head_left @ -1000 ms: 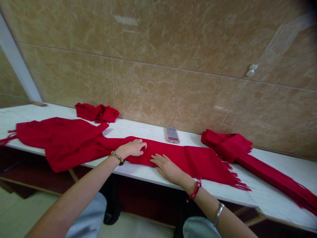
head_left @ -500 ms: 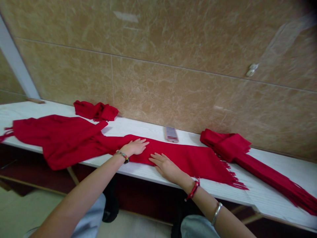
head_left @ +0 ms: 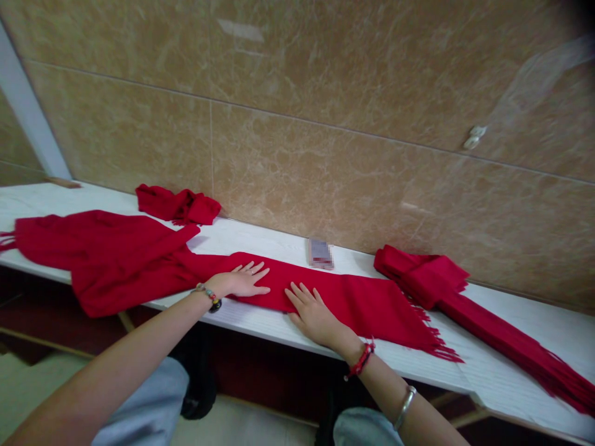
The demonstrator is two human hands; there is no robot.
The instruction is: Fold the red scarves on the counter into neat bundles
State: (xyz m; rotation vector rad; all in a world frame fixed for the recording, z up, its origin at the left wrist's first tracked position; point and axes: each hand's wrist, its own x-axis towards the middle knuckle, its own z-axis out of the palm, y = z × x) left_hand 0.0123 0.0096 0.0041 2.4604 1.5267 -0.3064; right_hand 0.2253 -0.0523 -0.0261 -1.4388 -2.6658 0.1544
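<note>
A long red scarf with a fringed right end lies stretched along a white shelf. My left hand rests flat on the scarf's middle, fingers spread. My right hand lies flat on the scarf just to the right of it, fingers stretched out and apart. Neither hand grips the cloth. The scarf's left part is bunched and wider, and hangs a little over the shelf's front edge.
A small crumpled red cloth sits at the back left by the marble wall. A folded red scarf with a long tail lies at the right. A small blurred card-like object lies behind the scarf.
My left hand has opened from a loose curl to flat spread fingers and slid slightly left. My right hand has stayed flat on the scarf.
</note>
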